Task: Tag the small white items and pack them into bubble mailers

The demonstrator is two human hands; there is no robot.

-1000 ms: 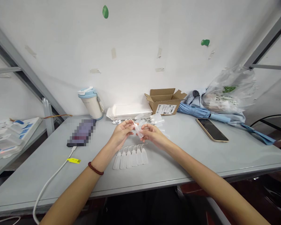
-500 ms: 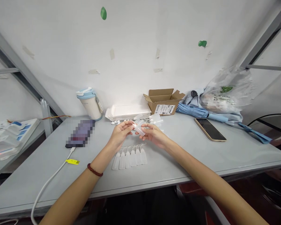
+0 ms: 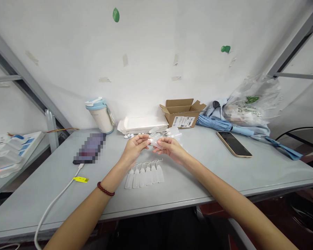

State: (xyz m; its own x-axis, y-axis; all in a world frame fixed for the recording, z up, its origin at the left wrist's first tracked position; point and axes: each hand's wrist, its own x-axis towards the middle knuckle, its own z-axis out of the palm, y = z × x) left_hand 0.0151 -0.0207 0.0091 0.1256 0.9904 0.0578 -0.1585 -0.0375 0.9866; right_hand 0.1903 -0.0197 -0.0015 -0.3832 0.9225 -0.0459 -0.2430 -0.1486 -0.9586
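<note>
Where the table [image 3: 219,173] meets the wall, the containers stand in a loose line: a cream cup [image 3: 102,116] with a blue lid shut on it, its contents hidden; a flat white tray stack [image 3: 143,123]; an open carton [image 3: 183,111] with its flaps up, whose inside cannot be seen from this angle; and at far right a clear bag [image 3: 253,99] with something pale and green-printed inside, lying on a blue umbrella [image 3: 224,125]. A blurred phone [image 3: 90,148] lies left of centre with a white cable [image 3: 54,201] running from it toward the near edge, and a second phone [image 3: 234,143] lies face up to the right.

Both forearms reach in from the near edge and converge at the middle of the table, raised a little above it. The left hand [image 3: 134,147], a bead bracelet [image 3: 105,188] on its wrist, is turned palm inward with fingers curled. The right hand [image 3: 171,148] mirrors it, fingers bent.

A small clear bottle [image 3: 154,142] sits between the two hands, tilted, pinched at its left end by the left fingertips and gripped along its right part by the right thumb and fingers. Below the hands a row of six similar bottles [image 3: 144,174] lies side by side, touching. More loose clear pieces [image 3: 172,132] lie just behind the hands.
</note>
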